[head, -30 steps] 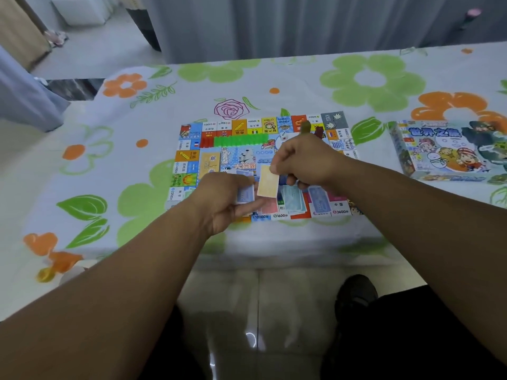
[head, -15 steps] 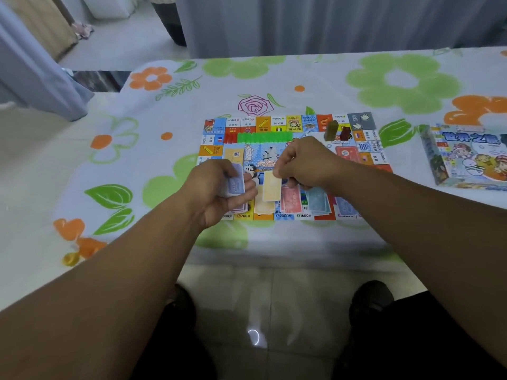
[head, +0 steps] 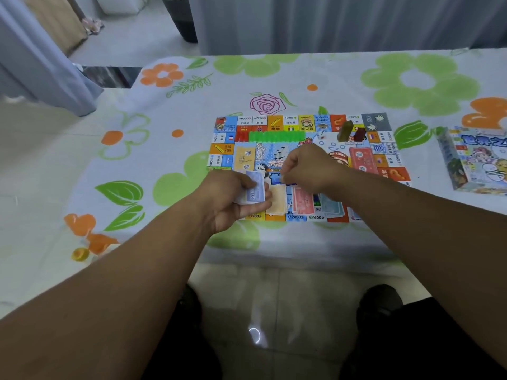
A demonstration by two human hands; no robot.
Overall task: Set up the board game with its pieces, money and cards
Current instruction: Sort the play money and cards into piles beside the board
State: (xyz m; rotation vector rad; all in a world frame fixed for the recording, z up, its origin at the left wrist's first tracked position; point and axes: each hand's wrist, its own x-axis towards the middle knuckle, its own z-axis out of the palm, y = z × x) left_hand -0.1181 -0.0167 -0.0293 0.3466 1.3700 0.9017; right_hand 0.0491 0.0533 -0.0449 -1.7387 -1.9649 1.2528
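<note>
The colourful game board [head: 274, 123] lies flat on the flowered tablecloth. My left hand [head: 231, 200] grips a small stack of blue play-money notes [head: 255, 189] over the board's near left edge. My right hand [head: 308, 167] hovers curled over the board's centre; I cannot see anything in it. Below it lie a yellow note pile [head: 278, 202], a red note pile [head: 303, 201] and a blue-grey pile [head: 330, 207]. A yellow card stack [head: 244, 160] and a red card stack [head: 362, 159] sit on the board. A die [head: 321, 134], an olive pawn [head: 345, 131] and a dark red pawn [head: 360, 134] stand near the far edge, beside a green row of houses [head: 277, 136].
The game box [head: 477, 160] lies on the cloth at the right. The table's near edge [head: 274, 256] runs just below the board, with tiled floor and my shoes beneath. Curtains hang behind the table.
The yellow note that my right hand pinched now lies on the yellow pile. My right hand has lifted slightly, curled. The left hand keeps the blue notes.
</note>
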